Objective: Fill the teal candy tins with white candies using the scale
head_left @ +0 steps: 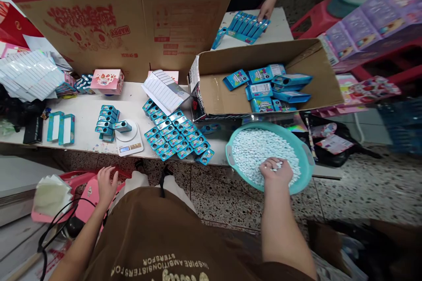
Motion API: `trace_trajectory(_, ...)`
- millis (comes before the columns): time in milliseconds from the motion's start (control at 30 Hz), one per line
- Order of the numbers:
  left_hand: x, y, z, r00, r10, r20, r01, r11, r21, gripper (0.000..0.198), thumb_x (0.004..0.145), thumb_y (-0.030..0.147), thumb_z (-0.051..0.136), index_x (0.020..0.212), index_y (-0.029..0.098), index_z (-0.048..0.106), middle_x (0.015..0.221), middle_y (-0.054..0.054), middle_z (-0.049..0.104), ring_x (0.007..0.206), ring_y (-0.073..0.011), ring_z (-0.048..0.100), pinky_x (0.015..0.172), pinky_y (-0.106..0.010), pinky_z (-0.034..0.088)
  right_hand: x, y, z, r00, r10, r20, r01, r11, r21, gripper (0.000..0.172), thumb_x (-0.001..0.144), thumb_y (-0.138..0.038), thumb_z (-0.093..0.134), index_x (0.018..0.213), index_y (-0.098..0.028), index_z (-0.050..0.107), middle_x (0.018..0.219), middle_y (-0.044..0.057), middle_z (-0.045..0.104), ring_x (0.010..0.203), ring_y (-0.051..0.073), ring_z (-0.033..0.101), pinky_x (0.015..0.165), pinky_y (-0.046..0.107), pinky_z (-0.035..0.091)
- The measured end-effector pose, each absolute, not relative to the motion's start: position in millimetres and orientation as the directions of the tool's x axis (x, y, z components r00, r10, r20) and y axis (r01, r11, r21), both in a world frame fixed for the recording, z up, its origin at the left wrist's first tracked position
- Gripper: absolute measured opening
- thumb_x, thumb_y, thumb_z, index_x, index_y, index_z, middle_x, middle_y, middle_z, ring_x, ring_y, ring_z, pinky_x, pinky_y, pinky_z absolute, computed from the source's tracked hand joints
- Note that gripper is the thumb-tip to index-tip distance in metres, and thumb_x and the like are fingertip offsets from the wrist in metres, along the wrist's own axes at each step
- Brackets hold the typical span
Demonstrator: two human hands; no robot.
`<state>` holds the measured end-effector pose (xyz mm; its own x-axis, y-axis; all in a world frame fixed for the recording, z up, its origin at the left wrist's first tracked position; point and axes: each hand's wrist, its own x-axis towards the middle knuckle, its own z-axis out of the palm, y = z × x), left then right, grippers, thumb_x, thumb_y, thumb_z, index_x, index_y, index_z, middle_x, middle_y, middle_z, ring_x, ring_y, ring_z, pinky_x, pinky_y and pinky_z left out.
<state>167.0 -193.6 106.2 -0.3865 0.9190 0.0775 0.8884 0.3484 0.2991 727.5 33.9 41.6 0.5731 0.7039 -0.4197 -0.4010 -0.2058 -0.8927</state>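
Brown shirt [154,232] cloth lies closest, between the wearer's two forearms. Off to its right, the right hand [278,171] reaches down into a turquoise basin [308,160]; its fingers are curled together around some white pieces [249,147], a few of which show in the grip. More of the pieces surround that hand, spreading mostly ahead of it and to its left.

The left hand [107,184] is bare of any object, fingers apart, over the pink stool [89,193] and short of the table edge.

One blue box [121,126] rests on the white scale [132,145], its long axis running roughly side to side. From the right hand it lies well to the left and somewhat farther ahead; from the left hand it lies ahead and slightly right, so the left is clearly the nearer. The hand with the pieces is thus the one farther from the box. A block of blue boxes [178,136] stands across the gap, ahead of and between both hands. A small stack [106,118] sits just left of the weighed box; whether they touch, I cannot tell.
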Motion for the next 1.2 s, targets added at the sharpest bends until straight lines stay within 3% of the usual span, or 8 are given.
trace_trajectory(100,156.5,-189.2,102.1,-0.372,0.925,0.079,0.888,0.330,0.321,0.025,0.085,0.037,0.045,0.099,0.020,0.057,0.106,-0.008,0.061,0.110,-0.0239,0.047,0.102,-0.045,0.031,707.9,36.4,55.0,0.410,0.665,-0.624,-0.674,-0.240,-0.698,0.034,0.084,-0.025,0.042,0.052,-0.019,0.034,0.050,-0.008,0.027,0.036,0.003,0.011,0.034,0.019,0.011)
trace_trajectory(267,130.5,-178.8,89.9,-0.351,0.933,0.079,0.875,0.297,0.382,0.026,0.085,0.037,0.045,0.098,0.019,0.059,0.104,-0.008,0.062,0.111,-0.0236,0.048,0.102,-0.045,0.032,647.7,43.0,85.5,0.202,0.774,-0.601,-0.858,-0.156,-0.490,0.030,0.085,-0.024,0.044,0.057,-0.019,0.034,0.049,-0.009,0.033,0.033,0.001,0.018,0.031,0.014,0.017)
trace_trajectory(367,111.1,-165.2,82.4,-0.354,0.932,0.079,0.854,0.288,0.433,0.026,0.085,0.036,0.044,0.098,0.019,0.059,0.103,-0.008,0.063,0.109,-0.0235,0.049,0.101,-0.046,0.034,570.4,45.3,103.7,-0.018,0.815,-0.579,-0.870,-0.298,-0.393,0.028,0.085,-0.023,0.046,0.059,-0.020,0.037,0.050,-0.008,0.038,0.034,0.003,0.026,0.031,0.013,0.022)
trace_trajectory(500,83.3,-137.7,78.5,-0.329,0.943,0.059,0.830,0.258,0.495,0.026,0.086,0.035,0.043,0.100,0.019,0.059,0.103,-0.008,0.062,0.107,-0.0234,0.051,0.099,-0.044,0.035,429.4,50.9,115.2,-0.306,0.742,-0.597,-0.810,-0.532,-0.246,0.022,0.088,-0.024,0.044,0.066,-0.021,0.043,0.054,-0.007,0.043,0.038,0.004,0.035,0.032,0.012,0.023)
trace_trajectory(633,56.4,-109.9,77.7,-0.318,0.944,0.086,0.808,0.222,0.545,0.025,0.087,0.033,0.043,0.102,0.019,0.058,0.105,-0.008,0.062,0.111,-0.0235,0.049,0.099,-0.043,0.036,304.2,65.3,108.8,-0.378,0.670,-0.638,-0.802,-0.581,-0.136,0.027,0.091,-0.029,0.038,0.066,-0.020,0.042,0.053,-0.007,0.042,0.037,0.004,0.033,0.031,0.012,0.022)
trace_trajectory(733,42.4,-89.6,73.2,-0.279,0.954,0.109,0.815,0.175,0.552,0.027,0.086,0.032,0.045,0.107,0.018,0.057,0.106,-0.009,0.061,0.110,-0.0235,0.049,0.099,-0.042,0.036,239.5,79.6,97.7,-0.293,0.678,-0.674,-0.823,-0.537,-0.183,0.031,0.092,-0.033,0.034,0.065,-0.020,0.041,0.052,-0.006,0.042,0.035,0.004,0.030,0.029,0.014,0.019)
trace_trajectory(867,33.9,-60.6,63.9,-0.227,0.963,0.146,0.821,0.108,0.561,0.030,0.085,0.031,0.049,0.112,0.018,0.055,0.110,-0.009,0.060,0.112,-0.0239,0.047,0.099,-0.041,0.036,185.7,92.9,81.5,-0.134,0.712,-0.689,-0.807,-0.482,-0.342,0.034,0.090,-0.039,0.036,0.062,-0.020,0.039,0.051,-0.007,0.040,0.035,0.004,0.030,0.030,0.015,0.019)
trace_trajectory(1200,29.3,-24.5,47.6,-0.154,0.972,0.177,0.812,0.022,0.584,0.034,0.084,0.033,0.052,0.115,0.019,0.055,0.112,-0.009,0.060,0.115,-0.0263,0.045,0.098,-0.043,0.036,148.3,84.6,55.2,0.231,0.761,-0.606,-0.588,-0.387,-0.711,0.037,0.083,-0.047,0.045,0.059,-0.019,0.043,0.051,-0.006,0.043,0.039,0.005,0.039,0.033,0.018,0.023)
